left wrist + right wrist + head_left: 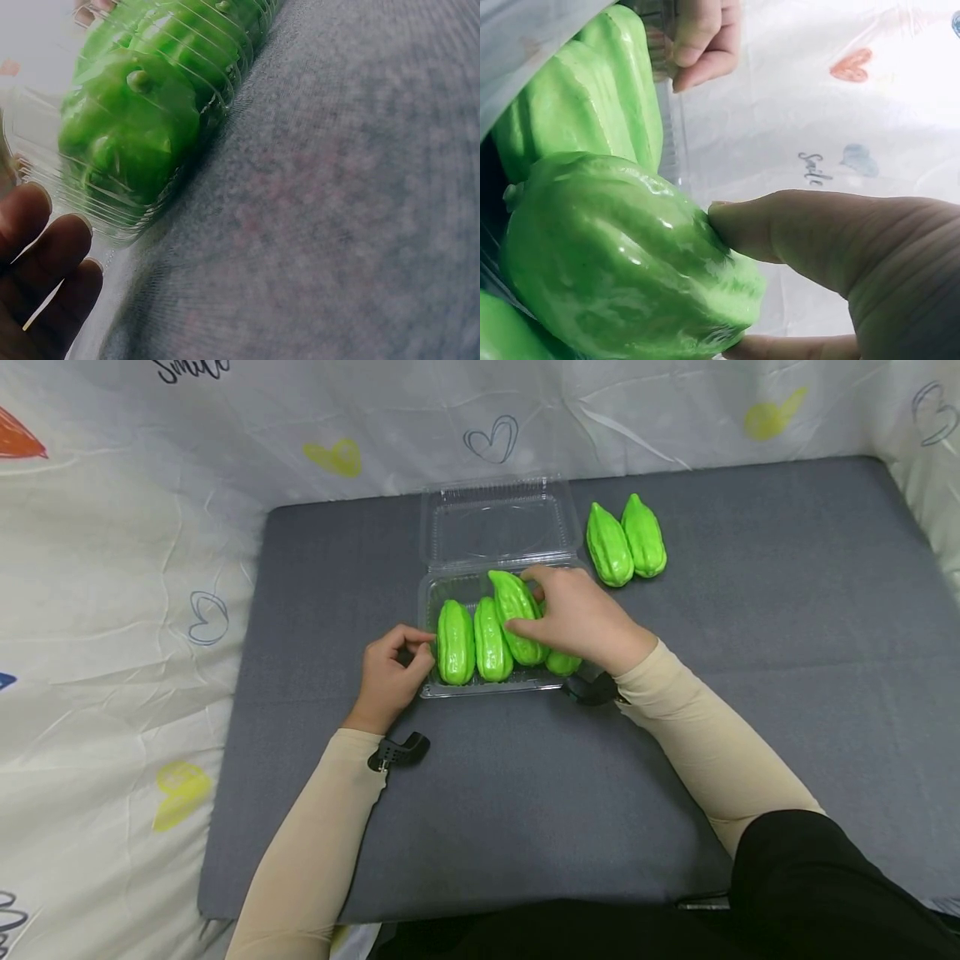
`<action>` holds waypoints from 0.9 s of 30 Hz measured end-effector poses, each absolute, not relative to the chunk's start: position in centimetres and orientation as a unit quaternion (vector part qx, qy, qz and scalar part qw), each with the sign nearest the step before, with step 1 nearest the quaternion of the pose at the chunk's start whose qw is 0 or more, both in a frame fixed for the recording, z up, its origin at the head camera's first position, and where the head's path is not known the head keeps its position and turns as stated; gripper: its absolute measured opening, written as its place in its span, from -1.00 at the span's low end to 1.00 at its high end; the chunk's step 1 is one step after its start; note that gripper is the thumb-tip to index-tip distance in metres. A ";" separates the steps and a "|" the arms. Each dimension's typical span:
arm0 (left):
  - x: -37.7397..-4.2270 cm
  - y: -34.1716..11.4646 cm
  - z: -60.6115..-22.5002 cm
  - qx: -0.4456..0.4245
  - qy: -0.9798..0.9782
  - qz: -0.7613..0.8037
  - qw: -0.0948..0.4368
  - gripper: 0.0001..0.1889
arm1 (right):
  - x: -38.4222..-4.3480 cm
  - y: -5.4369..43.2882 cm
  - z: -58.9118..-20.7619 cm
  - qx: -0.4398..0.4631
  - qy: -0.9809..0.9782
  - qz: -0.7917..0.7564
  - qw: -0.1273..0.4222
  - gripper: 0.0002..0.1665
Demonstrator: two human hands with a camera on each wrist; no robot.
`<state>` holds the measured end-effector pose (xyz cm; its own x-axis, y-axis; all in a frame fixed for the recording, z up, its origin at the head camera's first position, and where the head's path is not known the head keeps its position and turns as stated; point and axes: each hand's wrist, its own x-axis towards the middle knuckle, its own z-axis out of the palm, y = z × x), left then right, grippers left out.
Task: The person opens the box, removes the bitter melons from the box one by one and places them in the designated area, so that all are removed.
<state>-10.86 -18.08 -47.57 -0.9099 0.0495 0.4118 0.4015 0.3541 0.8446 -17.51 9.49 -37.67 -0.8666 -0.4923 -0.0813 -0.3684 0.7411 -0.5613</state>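
Observation:
A clear plastic clamshell box [487, 691] lies open, with several glossy green ribbed gourds in its tray. My right hand [581, 614] grips one gourd [516, 610] between thumb and fingers. It lies tilted over the others, its pointed end toward the lid. In the right wrist view, my thumb [780, 225] presses on this gourd [615, 255]. At the tray's left edge, my left hand [393, 672] holds the rim between thumb and index finger beside the leftmost gourd [455, 643]. In the left wrist view, the other fingers [56, 255] stay off the box wall.
Two more gourds, one [609, 545] left of the other [643, 535], lie on the grey table [787, 693] right of the raised lid [498, 527]. Behind the table hangs a white cloth [420, 418] with heart drawings. Black wrist cameras [401, 750] sit on both wrists.

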 end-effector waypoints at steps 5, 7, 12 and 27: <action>-10.9 -18.1 -47.7 -0.141 -0.807 -0.550 0.161 -0.79 | -17.5 9.5 -37.6 -0.239 0.924 -0.281 0.105 -0.19; -10.9 -18.2 -47.7 -0.140 -0.808 -0.549 0.163 -0.79 | -17.4 9.5 -37.5 -0.240 0.923 -0.283 0.103 -0.22; -10.9 -18.1 -47.7 -0.142 -0.808 -0.547 0.165 -0.79 | -17.5 9.6 -37.3 -0.241 0.922 -0.287 0.096 -0.31; -10.8 -18.0 -47.5 -0.139 -0.812 -0.542 0.167 -0.79 | -17.6 10.0 -37.0 -0.214 0.920 -0.312 0.103 -0.15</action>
